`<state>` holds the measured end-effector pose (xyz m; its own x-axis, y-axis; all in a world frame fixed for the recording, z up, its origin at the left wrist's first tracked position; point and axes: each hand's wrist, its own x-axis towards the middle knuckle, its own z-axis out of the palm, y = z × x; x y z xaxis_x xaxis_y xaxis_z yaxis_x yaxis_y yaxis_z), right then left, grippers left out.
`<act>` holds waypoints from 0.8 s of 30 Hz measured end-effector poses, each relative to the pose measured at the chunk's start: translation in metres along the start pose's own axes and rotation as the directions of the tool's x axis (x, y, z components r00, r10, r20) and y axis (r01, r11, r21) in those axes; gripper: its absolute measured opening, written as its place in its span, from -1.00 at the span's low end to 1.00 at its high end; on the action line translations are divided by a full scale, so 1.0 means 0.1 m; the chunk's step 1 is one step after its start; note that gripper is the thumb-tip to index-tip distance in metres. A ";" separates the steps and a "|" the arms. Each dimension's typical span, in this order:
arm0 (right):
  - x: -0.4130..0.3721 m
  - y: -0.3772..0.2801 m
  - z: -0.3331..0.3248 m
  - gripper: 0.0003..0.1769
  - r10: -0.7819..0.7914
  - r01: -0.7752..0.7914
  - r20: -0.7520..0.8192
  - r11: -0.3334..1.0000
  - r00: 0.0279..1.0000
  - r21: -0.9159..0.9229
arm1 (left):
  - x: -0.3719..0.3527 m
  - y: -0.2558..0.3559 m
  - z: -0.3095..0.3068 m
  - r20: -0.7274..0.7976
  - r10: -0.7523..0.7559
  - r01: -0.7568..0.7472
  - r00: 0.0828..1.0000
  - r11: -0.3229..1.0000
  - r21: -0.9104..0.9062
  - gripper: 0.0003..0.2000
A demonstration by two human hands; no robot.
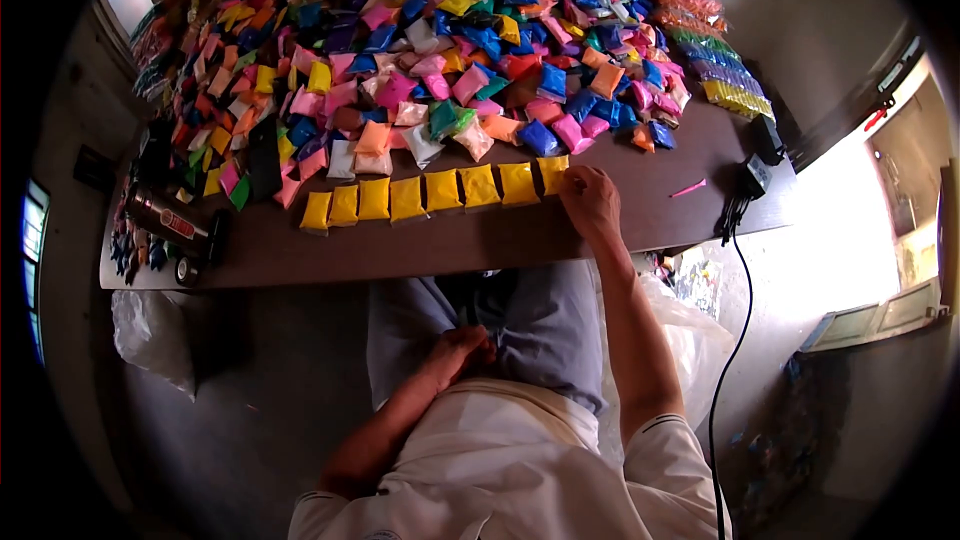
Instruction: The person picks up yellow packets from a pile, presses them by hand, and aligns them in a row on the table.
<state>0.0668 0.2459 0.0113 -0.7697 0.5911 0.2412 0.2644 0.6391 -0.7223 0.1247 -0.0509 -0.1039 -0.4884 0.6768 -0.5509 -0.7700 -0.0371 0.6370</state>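
Observation:
Several small yellow packets (407, 198) lie side by side in a row along the front part of the table. At the row's right end, my right hand (592, 202) has its fingers closed on the edge of the last yellow packet (552, 176), which lies beside its neighbour. My left hand (462, 350) rests in my lap, below the table edge, with its fingers curled in and nothing visible in them.
A large heap of small coloured packets (440, 60) covers the back of the brown table (420, 255). Strips of packets (735, 95) hang at right. A dark bottle (170, 218) lies left; a pink stick (688, 188) and black cable (745, 270) are right. Plastic bags (150, 335) hang below.

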 end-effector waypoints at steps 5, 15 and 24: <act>0.01 0.04 0.01 -0.80 -0.014 0.015 -0.055 1.000 0.998 0.025 | -0.06 0.19 0.03 -0.135 0.101 -0.072 0.986 0.976 0.206 -0.62; -0.01 0.04 -0.09 -0.85 -0.042 0.067 -0.135 0.980 0.990 0.187 | -0.08 0.93 -0.68 -0.237 0.591 -0.237 0.771 0.612 0.755 -0.72; 0.18 0.00 -0.01 -0.83 0.077 -0.069 -0.072 0.991 0.994 0.117 | 0.36 0.66 -0.78 -0.024 0.861 0.063 0.508 -0.009 0.998 -0.83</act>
<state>0.0530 0.2572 0.0162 -0.7034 0.6724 0.2304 0.2467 0.5350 -0.8081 0.0239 -0.0860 -0.1239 -0.9210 0.2939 0.2556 0.3860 0.7766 0.4980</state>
